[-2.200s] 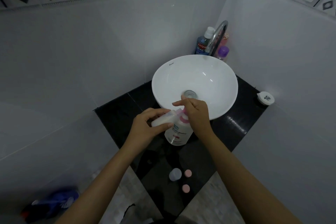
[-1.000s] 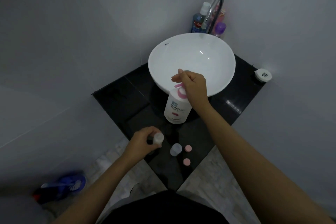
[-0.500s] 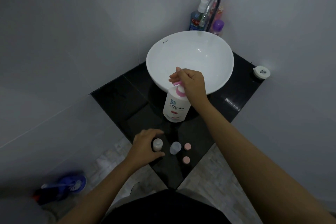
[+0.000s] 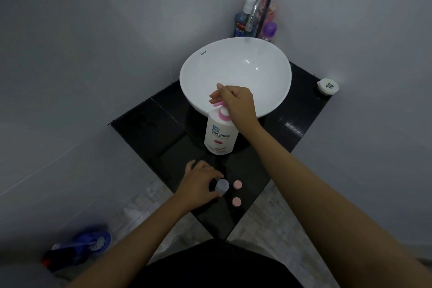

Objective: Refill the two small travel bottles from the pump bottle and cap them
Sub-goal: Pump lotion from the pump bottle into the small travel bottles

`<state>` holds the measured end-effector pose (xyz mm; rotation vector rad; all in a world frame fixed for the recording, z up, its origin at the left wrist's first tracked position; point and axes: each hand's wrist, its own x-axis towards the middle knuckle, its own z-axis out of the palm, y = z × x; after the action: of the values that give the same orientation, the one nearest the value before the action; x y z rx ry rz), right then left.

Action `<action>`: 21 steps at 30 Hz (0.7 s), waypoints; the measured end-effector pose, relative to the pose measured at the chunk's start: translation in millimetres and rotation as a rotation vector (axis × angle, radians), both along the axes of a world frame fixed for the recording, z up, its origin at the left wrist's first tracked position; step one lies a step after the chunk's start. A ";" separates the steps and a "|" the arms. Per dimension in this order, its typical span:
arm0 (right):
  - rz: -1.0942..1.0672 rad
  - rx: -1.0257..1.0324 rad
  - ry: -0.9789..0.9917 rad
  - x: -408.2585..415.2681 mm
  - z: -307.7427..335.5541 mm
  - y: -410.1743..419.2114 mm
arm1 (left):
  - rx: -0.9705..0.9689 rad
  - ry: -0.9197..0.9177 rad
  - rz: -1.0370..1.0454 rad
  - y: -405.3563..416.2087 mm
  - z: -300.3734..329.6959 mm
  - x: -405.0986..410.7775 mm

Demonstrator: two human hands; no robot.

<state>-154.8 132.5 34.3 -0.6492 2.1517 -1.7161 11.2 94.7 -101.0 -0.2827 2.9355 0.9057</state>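
Note:
The white pump bottle point(image 4: 220, 136) with a pink pump stands on the black counter point(image 4: 149, 128), just in front of the basin. My right hand point(image 4: 236, 103) rests on top of it, fingers curled round the pink pump head. Near the counter's front corner my left hand point(image 4: 198, 186) curls its fingers and thumb round a small translucent travel bottle point(image 4: 222, 186) that stands upright. The other small bottle is hidden under that hand. Two pink caps point(image 4: 238, 184) point(image 4: 236, 201) lie loose just right of the bottle.
A white bowl basin point(image 4: 275, 91) fills the back of the counter, with a chrome tap point(image 4: 260, 4), a blue mouthwash bottle point(image 4: 241, 23) and a purple-capped bottle point(image 4: 270, 30) behind it. A white round container point(image 4: 327, 86) sits far right. A blue object point(image 4: 81, 244) lies on the floor.
My left hand brought one small bottle down from the pump spout to the counter's front, set it there, then shifted right onto the other small bottle. My right hand stayed on the pump.

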 end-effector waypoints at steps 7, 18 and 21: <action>0.005 0.005 -0.007 -0.9 -1.2 -0.5 | 0.077 0.059 0.073 1.4 5.3 -1.5; 0.016 0.028 -0.009 -1.0 1.5 0.3 | 0.289 0.164 0.172 -1.8 21.9 -1.5; 0.028 0.028 -0.022 -1.4 3.1 0.5 | 0.408 0.244 0.277 -11.1 37.9 0.3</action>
<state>-156.2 133.0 37.4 -0.6463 2.1381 -1.6678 11.5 83.6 -63.0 -0.5987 2.8638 1.6524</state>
